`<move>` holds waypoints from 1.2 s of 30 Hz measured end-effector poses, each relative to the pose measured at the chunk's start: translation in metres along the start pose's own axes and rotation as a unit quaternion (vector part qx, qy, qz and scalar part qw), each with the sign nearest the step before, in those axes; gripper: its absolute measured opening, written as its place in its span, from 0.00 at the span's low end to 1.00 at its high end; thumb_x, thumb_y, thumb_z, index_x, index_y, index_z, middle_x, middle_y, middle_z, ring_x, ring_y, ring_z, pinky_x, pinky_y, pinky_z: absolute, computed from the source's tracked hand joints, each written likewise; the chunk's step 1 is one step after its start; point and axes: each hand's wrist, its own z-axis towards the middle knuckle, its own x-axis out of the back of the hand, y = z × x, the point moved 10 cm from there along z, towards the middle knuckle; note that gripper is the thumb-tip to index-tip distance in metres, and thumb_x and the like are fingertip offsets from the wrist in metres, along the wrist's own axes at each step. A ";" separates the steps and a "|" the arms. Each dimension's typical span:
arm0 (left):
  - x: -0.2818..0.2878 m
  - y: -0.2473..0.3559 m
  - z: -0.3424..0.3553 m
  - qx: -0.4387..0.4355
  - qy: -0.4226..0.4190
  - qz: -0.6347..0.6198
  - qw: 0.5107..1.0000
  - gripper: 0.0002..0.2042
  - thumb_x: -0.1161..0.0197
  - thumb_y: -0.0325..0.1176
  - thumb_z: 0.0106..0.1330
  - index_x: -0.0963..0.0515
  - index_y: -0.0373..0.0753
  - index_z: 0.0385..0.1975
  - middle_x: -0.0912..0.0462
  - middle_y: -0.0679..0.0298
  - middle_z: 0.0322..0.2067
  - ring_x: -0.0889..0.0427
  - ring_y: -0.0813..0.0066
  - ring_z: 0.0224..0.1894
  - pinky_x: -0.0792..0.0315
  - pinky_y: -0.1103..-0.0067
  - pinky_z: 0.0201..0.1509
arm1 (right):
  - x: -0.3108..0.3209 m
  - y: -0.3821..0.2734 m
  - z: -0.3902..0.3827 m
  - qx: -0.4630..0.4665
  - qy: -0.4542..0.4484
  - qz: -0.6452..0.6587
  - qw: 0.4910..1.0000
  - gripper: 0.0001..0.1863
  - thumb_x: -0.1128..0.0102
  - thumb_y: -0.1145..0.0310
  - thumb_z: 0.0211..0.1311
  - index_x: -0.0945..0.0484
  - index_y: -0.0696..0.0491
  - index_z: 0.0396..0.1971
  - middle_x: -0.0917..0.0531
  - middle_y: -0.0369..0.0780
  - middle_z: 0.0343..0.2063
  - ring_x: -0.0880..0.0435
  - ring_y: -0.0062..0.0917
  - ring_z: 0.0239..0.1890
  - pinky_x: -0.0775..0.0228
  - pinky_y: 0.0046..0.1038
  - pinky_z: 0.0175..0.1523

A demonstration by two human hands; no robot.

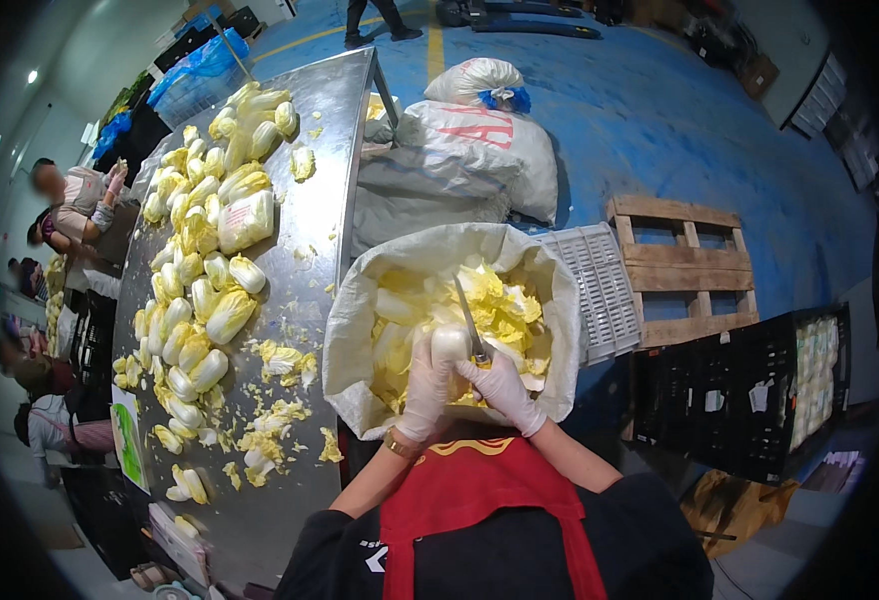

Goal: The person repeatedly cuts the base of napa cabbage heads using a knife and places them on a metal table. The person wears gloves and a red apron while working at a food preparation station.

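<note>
My gloved left hand (pixel 427 390) grips a pale napa cabbage (pixel 449 343) over a large white woven sack (pixel 355 333) full of yellow leaves and cabbage pieces. My gloved right hand (pixel 503 392) holds a knife (pixel 465 312) against the cabbage's right side, its blade pointing up and away from me. To my left, many napa cabbages (pixel 229 316) and loose leaf scraps (pixel 285 362) lie on a steel table (pixel 329 130).
Tied white sacks (pixel 480 170), a plastic crate (pixel 600 290) and a wooden pallet (pixel 685 268) lie beyond my sack. Black crates (pixel 722 400) stand at right. Several co-workers (pixel 65 210) are along the table's left side. Someone's legs (pixel 370 20) show at the top.
</note>
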 end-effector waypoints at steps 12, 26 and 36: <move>0.011 0.026 -0.013 -0.225 0.010 0.272 0.935 0.29 0.49 0.58 0.68 0.31 0.36 0.53 0.24 0.59 0.43 0.24 0.70 0.44 0.28 0.75 0.48 | -0.008 -0.039 0.003 0.141 0.004 -0.191 0.971 0.25 0.36 0.63 0.49 0.24 0.56 0.48 0.17 0.45 0.38 0.17 0.30 0.41 0.27 0.27 0.48; 0.024 -0.013 -0.015 -0.030 -0.002 -0.005 1.000 0.31 0.48 0.61 0.66 0.28 0.34 0.50 0.23 0.59 0.43 0.23 0.71 0.44 0.28 0.77 0.49 | -0.021 -0.036 -0.001 0.144 0.024 -0.201 0.969 0.20 0.38 0.64 0.49 0.24 0.57 0.42 0.17 0.48 0.32 0.16 0.40 0.35 0.25 0.33 0.42; 0.017 -0.038 -0.018 0.165 -0.047 -0.382 0.908 0.30 0.53 0.59 0.69 0.29 0.37 0.54 0.22 0.63 0.45 0.22 0.77 0.45 0.26 0.80 0.48 | 0.001 -0.014 0.008 0.105 0.077 -0.181 0.975 0.20 0.34 0.65 0.47 0.24 0.60 0.40 0.18 0.50 0.30 0.18 0.41 0.34 0.26 0.33 0.41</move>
